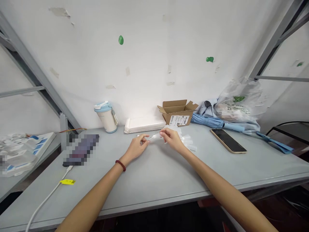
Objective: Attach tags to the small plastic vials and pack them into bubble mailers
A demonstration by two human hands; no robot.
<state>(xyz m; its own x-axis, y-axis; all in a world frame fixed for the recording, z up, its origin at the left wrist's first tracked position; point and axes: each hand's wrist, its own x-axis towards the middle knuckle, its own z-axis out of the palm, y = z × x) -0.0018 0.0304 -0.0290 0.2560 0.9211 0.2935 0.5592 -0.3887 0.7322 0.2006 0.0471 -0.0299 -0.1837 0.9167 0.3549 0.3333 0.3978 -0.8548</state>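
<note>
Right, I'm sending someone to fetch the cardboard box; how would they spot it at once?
Find the grey table against the white wall. At its back, between a low white stack and a folded blue umbrella, stands the cardboard box. Unlike those neighbours, it is brown and open-topped, with a white printed label on its front.

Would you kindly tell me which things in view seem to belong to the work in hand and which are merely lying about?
Likely in use:
small white piece between left hand and right hand
translucent plastic pieces beside the right hand
perhaps the open cardboard box behind

Probably just lying about:
lidded tumbler
phone on the right
blue umbrella
plastic bag
</note>
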